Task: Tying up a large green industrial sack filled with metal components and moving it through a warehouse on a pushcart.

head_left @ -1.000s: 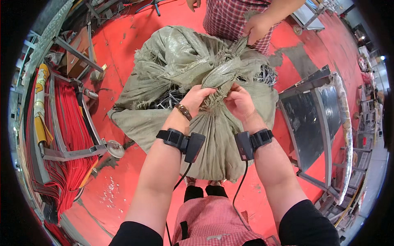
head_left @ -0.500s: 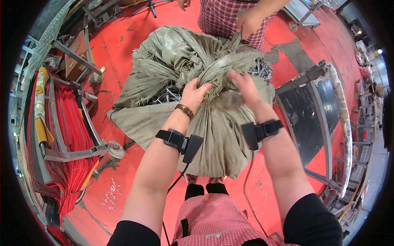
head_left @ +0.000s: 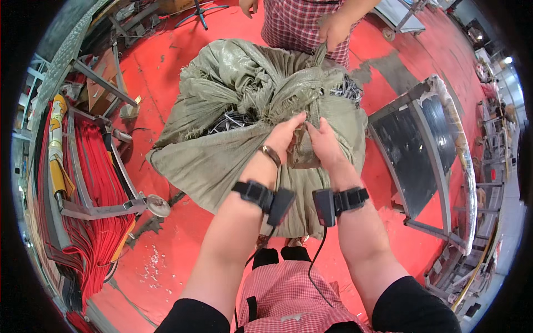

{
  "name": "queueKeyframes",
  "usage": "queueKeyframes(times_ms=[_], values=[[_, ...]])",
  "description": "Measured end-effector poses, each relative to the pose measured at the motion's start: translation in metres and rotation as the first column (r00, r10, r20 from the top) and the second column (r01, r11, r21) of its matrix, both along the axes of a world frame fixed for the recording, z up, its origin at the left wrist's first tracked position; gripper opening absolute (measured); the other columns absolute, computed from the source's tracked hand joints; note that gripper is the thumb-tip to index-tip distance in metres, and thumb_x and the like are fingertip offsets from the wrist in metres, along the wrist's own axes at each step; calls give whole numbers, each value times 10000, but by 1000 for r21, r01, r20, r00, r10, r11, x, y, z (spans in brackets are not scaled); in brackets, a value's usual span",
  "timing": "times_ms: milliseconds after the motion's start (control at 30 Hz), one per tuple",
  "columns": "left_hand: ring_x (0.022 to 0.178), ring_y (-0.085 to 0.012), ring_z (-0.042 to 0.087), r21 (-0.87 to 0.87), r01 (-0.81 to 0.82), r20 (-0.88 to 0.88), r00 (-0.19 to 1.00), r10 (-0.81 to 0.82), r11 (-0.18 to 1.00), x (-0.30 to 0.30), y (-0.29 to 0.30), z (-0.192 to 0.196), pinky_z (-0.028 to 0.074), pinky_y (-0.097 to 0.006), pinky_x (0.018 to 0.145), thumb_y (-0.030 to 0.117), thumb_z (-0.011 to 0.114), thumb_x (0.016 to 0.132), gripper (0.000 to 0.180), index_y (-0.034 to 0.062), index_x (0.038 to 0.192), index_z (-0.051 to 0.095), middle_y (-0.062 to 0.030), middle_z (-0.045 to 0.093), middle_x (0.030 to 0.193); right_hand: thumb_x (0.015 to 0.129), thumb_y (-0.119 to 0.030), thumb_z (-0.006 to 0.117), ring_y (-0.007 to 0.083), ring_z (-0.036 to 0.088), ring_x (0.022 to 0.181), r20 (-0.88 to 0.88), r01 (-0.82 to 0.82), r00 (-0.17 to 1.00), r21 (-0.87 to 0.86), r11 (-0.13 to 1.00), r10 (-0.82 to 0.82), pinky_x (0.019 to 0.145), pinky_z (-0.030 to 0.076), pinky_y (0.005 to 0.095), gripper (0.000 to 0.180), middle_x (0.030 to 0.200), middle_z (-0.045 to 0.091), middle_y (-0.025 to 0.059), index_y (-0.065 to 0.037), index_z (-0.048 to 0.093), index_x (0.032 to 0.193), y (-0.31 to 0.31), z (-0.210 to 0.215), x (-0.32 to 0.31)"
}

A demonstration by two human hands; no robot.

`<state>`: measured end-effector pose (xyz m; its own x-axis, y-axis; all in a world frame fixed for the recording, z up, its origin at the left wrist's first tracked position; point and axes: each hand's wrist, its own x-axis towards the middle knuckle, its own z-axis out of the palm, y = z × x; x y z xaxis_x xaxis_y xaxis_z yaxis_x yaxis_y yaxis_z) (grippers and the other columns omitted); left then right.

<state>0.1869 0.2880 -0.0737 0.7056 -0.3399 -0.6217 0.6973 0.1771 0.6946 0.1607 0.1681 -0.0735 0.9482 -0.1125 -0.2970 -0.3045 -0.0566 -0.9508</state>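
At frame centre, left hand [head_left: 283, 139] and right hand [head_left: 323, 144] pinch the crinkled, frayed neck of a woven grey-green sack [head_left: 222, 161] (dark wires inside).

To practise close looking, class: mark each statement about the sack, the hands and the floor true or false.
1. Both of the person's hands, left hand and right hand, grip the grey-green woven sack. True.
2. The floor is blue. False: it is red.
3. A co-worker's hand holds the sack's far side. True.
4. The person's wrists are bare. False: each carries a black strapped device.
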Motion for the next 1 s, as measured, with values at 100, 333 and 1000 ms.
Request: queueKeyframes(times_ms=[100, 333, 1000], values=[[710, -171, 524, -394, -15, -73, 997, -15, 919, -3, -15, 26, 423, -280, 645, 371, 495, 816, 334, 51, 877, 566, -62, 562, 784, 852, -153, 447, 137, 498, 838, 27, 33, 999, 1, 999, -33, 734, 411, 280, 217, 932, 542, 85, -17, 457, 1022, -4, -1, -21], [799, -204, 540, -452, -80, 31, 994, 105, 888, -45, -22, 4, 443, -346, 740, 239, 426, 877, 237, 16, 903, 504, -38, 550, 724, 860, -194, 409, 350, 503, 947, 103, 6, 994, -372, 928, 35, 766, 393, 357, 280, 939, 532, 230, 51, 459, 985, 19, 26, -71], [723, -170, 510, -433, -200, -71, 980, 188, 879, -175, 18, -3, 433, -301, 697, 232, 415, 887, 183, 65, 827, 460, 18, 475, 622, 851, -172, 351, 399, 533, 778, 130, -12, 988, -482, 876, 84, 693, 414, 463, 252, 800, 555, 256, 44, 480, 856, 67, 24, -198]])
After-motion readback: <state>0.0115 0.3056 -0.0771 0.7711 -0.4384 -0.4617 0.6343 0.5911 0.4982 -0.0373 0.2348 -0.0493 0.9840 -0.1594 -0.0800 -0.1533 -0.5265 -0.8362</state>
